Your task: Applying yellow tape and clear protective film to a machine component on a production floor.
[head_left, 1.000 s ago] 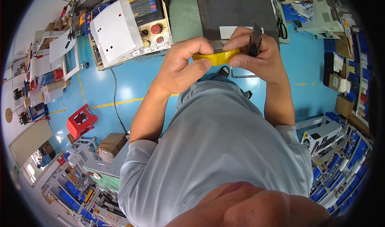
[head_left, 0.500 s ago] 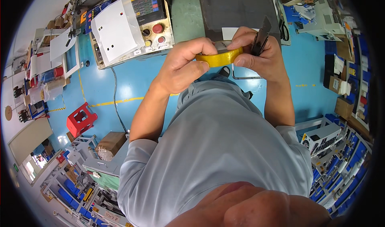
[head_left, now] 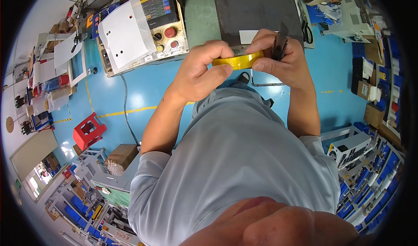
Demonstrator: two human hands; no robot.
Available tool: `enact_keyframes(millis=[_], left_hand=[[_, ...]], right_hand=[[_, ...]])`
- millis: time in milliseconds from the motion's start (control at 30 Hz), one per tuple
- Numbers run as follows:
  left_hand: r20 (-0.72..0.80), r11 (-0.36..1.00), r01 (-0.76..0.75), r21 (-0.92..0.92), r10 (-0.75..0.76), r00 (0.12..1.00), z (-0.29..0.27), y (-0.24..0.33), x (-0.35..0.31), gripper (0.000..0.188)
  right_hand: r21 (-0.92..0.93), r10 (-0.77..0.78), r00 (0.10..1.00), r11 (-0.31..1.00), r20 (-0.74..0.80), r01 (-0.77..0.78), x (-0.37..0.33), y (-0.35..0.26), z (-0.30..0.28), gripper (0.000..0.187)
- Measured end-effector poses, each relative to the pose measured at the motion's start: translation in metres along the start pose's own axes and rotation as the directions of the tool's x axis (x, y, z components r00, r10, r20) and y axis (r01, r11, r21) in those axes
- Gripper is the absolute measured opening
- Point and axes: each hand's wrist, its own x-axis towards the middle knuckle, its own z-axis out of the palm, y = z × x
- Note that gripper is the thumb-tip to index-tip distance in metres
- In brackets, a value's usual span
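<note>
Wide below me lies the blue floor (head_left: 143, 89); the dark grey tabletop (head_left: 257, 11) sits just beyond my hands, and off to the left stands a control panel (head_left: 150, 60), partly under a white sheet (head_left: 124, 35). My left fingers (head_left: 217, 49) and right fingers (head_left: 261, 43) are both closed on a yellow tape roll (head_left: 237, 63). To handle it well, I'd say, I want an even, light pinch at both ends, turning it in small steps, so the ring neither squashes nor slips. The roll is up in the air between my two sets of fingers, thumbs on its near side, index fingertips along its upper rim. My right fingers also hold a slim black tool (head_left: 280, 46), upright beside the roll's right end; best keep its tip pointed away from me. Its exact kind I cannot tell.
</note>
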Motion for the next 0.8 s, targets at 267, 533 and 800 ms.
enact_keyframes(millis=[267,533,800], left_hand=[[-0.041,0.977,-0.110,-0.184,0.104,0.994,0.002,0.000,0.000,0.008],[0.015,0.982,-0.077,-0.171,0.081,0.997,0.004,-0.003,-0.002,0.009],[-0.065,0.976,0.025,-0.218,-0.040,0.997,0.012,0.000,-0.004,0.008]], right_hand=[[0.043,-0.007,1.000,0.999,-0.014,0.008,-0.004,0.006,-0.006,0.029],[0.100,-0.134,0.991,0.986,-0.016,0.135,-0.002,0.009,-0.011,0.027],[-0.060,-0.088,0.996,0.994,-0.004,0.087,0.002,0.011,-0.003,0.032]])
